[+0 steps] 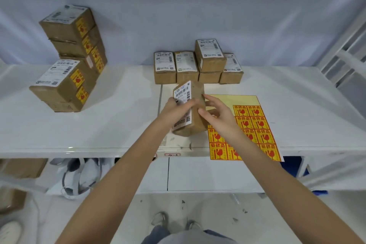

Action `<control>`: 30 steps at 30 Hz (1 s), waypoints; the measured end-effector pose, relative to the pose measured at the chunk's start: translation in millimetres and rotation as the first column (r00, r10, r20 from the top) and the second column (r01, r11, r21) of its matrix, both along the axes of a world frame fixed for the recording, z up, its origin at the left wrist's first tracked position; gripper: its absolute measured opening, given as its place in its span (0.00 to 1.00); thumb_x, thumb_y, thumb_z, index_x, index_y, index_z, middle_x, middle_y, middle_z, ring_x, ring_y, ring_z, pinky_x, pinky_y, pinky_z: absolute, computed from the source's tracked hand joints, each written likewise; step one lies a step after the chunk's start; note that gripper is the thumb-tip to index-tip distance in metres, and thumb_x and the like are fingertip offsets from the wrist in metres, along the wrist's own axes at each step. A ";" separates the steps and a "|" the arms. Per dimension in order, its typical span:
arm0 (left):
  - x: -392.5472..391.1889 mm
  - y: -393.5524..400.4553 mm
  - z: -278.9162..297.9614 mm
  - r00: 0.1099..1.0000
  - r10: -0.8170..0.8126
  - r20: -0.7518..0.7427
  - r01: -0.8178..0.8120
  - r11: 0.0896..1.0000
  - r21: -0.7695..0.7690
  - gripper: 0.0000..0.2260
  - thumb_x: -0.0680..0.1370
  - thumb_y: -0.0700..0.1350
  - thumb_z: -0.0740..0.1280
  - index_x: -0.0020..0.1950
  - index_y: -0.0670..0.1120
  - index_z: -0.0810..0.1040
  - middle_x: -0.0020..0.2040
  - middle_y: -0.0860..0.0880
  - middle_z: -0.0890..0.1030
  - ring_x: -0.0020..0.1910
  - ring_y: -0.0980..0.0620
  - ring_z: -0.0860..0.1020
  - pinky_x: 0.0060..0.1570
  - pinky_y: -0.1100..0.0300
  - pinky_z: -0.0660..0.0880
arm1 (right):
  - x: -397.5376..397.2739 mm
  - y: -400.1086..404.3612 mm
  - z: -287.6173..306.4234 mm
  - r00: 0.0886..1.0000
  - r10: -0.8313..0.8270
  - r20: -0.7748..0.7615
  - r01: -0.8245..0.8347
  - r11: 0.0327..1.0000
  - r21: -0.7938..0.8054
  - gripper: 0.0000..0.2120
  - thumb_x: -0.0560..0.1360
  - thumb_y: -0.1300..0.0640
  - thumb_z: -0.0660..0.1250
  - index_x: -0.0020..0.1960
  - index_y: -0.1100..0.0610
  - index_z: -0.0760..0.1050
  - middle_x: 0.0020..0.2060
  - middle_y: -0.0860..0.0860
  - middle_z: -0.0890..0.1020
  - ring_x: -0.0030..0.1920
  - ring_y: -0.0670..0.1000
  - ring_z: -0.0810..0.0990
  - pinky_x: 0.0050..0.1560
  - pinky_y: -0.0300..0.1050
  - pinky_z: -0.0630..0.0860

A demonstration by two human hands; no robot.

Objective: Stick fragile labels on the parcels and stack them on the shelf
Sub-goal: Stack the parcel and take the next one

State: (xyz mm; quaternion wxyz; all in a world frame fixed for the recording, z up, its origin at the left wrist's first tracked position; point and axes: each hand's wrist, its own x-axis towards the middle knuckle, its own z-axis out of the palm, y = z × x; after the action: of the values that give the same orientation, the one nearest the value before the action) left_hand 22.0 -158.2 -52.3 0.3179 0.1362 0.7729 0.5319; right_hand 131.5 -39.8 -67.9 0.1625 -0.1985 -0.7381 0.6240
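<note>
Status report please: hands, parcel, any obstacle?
Left hand grips parcel. Right hand open, touching its side. Label sheet beside it. No obstacle.

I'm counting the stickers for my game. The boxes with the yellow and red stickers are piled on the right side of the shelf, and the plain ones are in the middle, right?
Not quite. The head view shows the stickered boxes piled on the left side of the shelf, not the right. The plain ones are in the middle, as you said.
</note>
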 end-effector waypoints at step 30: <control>9.4 10.1 -10.2 0.909 0.077 -0.410 -0.228 0.914 -0.334 0.43 0.63 0.67 0.71 0.68 0.45 0.60 0.61 0.45 0.70 0.60 0.44 0.73 0.58 0.45 0.73 | 14.7 -2.2 -14.9 0.964 0.187 0.187 -0.252 0.866 0.433 0.45 0.65 0.45 0.76 0.75 0.50 0.56 0.70 0.45 0.64 0.69 0.45 0.65 0.63 0.49 0.73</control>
State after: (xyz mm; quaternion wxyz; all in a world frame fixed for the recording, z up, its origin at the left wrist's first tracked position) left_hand 31.4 -148.1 -62.5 0.1352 0.1134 0.9159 0.3604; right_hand 146.2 -42.0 -82.8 0.0803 -0.1129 -0.8902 0.4339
